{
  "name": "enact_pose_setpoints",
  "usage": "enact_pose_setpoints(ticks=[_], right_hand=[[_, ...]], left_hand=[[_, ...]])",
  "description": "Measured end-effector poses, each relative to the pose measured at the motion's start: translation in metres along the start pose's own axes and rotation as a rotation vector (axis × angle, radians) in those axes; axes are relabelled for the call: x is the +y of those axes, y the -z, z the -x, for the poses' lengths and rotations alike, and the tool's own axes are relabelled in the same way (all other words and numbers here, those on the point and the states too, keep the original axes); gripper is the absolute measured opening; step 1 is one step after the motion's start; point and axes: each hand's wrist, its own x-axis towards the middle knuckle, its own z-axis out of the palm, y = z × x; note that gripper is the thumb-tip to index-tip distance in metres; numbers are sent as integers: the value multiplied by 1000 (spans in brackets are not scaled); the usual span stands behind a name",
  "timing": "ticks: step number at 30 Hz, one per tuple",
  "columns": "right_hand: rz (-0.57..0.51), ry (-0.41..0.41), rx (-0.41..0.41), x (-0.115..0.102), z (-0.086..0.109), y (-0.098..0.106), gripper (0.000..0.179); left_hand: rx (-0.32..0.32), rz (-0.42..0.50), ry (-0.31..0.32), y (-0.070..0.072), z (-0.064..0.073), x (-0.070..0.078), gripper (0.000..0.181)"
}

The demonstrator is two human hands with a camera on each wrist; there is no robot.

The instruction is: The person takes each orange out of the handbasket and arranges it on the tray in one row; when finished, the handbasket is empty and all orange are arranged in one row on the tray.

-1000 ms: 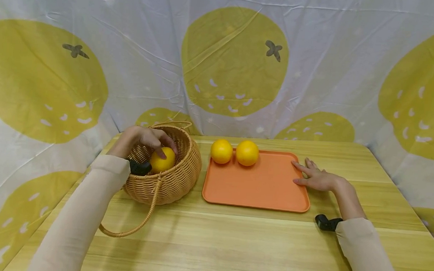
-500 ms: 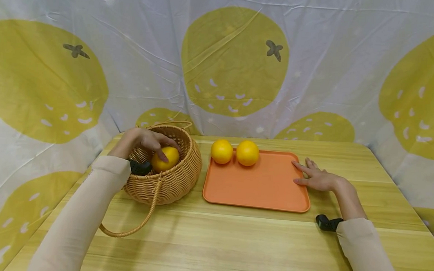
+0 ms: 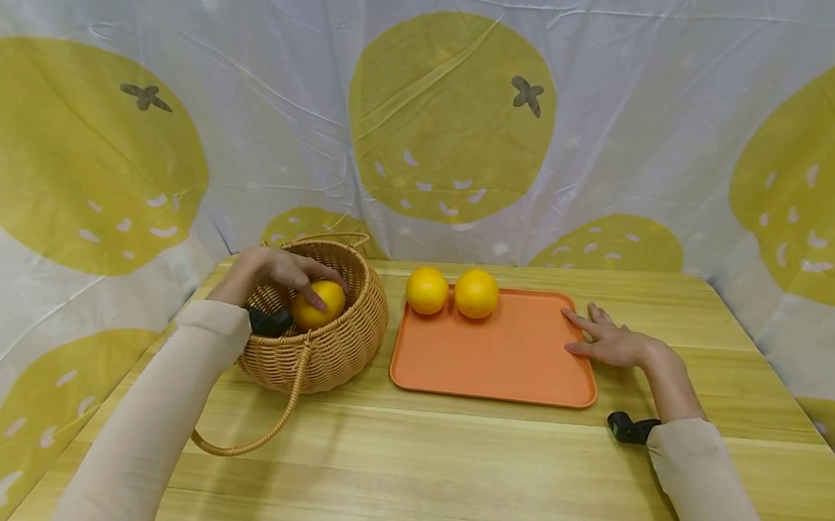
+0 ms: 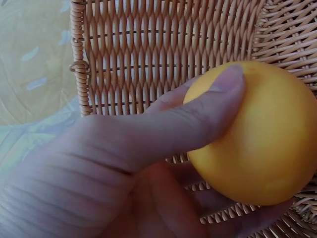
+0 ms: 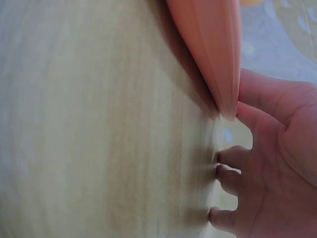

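Observation:
My left hand [image 3: 284,269] reaches into the wicker basket [image 3: 342,355] and grips an orange [image 3: 320,306] inside it. In the left wrist view the thumb lies across the near side of the orange [image 4: 267,144], with fingers beneath and behind it. Two more oranges, one on the left [image 3: 426,290] and one beside it [image 3: 476,293], sit at the back left edge of the coral tray [image 3: 490,359]. My right hand [image 3: 614,345] has its fingers spread at the tray's right edge. In the right wrist view, thumb and forefinger touch the tray's rim [image 5: 213,49], other fingertips resting on the table.
The basket's front handle [image 3: 274,430] hangs down onto the wooden table [image 3: 449,475]; its back handle [image 3: 351,237] stands behind. A fabric curtain [image 3: 276,111] printed with big yellow fruit encloses the back and sides. A black device is strapped at each wrist.
The left hand has shifted the orange slightly to the right inside the basket, and its fingers have settled further over it. Right hand, tray and the other two oranges have stayed put.

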Motion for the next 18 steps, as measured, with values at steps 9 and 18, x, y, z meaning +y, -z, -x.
enact_pose_setpoints(ticks=[9,18], right_hand=[[-2,-3,-6,0,-1,-1,87],[4,-6,-7,-1,0,0,87]], left_hand=[[63,52,-61,6,17,4,64],[131,36,-225,11,43,23,64]])
